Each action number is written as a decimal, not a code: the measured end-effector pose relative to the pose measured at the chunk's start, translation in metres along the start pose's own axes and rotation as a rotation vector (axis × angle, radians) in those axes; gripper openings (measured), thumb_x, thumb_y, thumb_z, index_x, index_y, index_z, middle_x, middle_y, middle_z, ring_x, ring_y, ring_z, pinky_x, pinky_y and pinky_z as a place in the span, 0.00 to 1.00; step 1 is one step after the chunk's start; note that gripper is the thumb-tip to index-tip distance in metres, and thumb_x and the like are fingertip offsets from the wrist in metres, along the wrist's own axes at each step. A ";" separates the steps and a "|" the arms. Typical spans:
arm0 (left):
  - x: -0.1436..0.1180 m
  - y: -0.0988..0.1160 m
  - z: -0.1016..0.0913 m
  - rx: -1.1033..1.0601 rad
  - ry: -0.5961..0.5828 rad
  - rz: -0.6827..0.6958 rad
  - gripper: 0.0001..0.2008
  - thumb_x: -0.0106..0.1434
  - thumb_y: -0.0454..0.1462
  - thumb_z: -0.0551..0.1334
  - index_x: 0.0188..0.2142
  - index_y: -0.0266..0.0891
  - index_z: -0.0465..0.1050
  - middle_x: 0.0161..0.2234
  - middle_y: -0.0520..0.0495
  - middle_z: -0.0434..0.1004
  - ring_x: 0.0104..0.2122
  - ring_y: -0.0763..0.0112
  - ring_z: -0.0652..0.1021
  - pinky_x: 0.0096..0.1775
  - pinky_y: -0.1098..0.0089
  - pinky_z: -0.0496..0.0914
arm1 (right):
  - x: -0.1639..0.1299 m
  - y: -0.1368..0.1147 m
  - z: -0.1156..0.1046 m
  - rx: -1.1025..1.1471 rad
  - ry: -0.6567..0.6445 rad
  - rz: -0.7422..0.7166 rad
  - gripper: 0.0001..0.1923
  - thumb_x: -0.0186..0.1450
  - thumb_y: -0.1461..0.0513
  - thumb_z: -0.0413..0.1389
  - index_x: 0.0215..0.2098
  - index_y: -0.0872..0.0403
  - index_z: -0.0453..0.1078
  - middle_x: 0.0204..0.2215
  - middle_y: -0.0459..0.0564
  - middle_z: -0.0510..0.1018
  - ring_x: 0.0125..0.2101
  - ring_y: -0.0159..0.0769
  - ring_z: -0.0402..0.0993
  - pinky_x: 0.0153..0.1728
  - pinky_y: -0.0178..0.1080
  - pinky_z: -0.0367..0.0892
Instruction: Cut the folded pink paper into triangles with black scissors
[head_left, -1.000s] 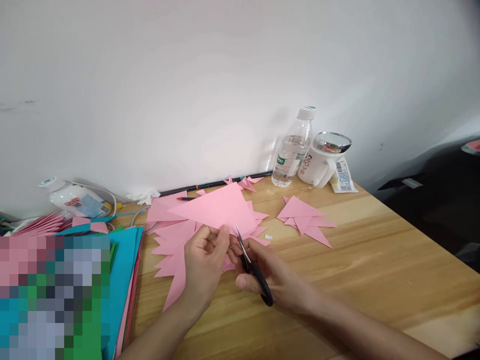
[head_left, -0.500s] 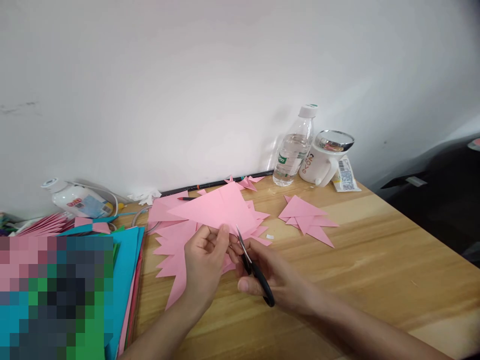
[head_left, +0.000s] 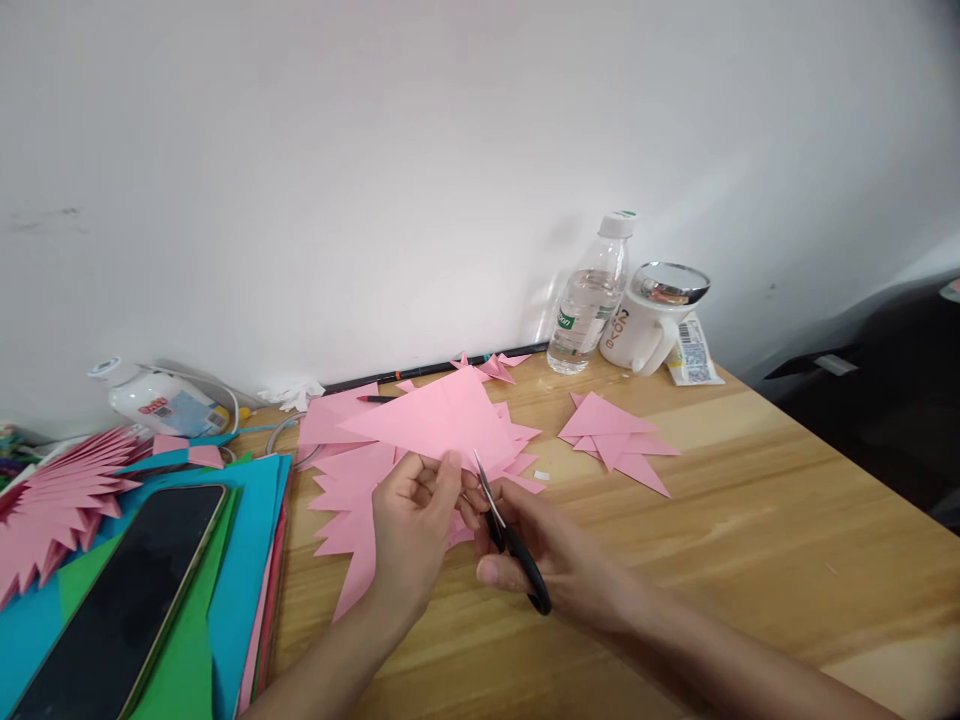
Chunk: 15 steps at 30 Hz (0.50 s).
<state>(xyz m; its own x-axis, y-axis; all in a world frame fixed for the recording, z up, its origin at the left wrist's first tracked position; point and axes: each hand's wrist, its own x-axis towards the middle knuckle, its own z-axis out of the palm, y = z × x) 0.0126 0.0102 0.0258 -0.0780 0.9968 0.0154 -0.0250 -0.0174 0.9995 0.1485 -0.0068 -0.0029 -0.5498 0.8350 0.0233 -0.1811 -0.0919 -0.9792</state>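
I see a wooden table (head_left: 750, 520) against the wall: pink paper triangles (head_left: 615, 440) toward one o'clock, water bottle (head_left: 589, 300) and white mug (head_left: 645, 325) behind them, coloured paper stack (head_left: 247, 560) at nine.

Little can be read. The white mug (head_left: 639, 335), at about one o'clock on the counter (head_left: 750, 520), bears brownish letters that look like "ove". The water bottle (head_left: 587, 296) just beside it carries a green label with white lettering, too small to read. A packet (head_left: 694, 355) beside the mug shows a barcode and a QR code.

Matt pink paper (head_left: 442, 420) on smooth wooden table (head_left: 750, 520) (light grain).
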 end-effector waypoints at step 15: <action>0.000 0.000 0.001 0.012 0.014 -0.004 0.11 0.56 0.39 0.59 0.21 0.35 0.65 0.17 0.51 0.74 0.14 0.75 0.72 0.18 0.73 0.67 | 0.001 -0.001 0.003 0.009 0.043 -0.007 0.16 0.56 0.56 0.59 0.29 0.55 0.56 0.23 0.40 0.58 0.23 0.26 0.54 0.24 0.31 0.51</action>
<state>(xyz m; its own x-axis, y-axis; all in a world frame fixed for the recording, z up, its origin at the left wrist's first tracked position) 0.0135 0.0106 0.0260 -0.0918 0.9957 0.0116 -0.0129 -0.0129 0.9998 0.1451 -0.0076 -0.0015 -0.5127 0.8583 0.0207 -0.1919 -0.0911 -0.9772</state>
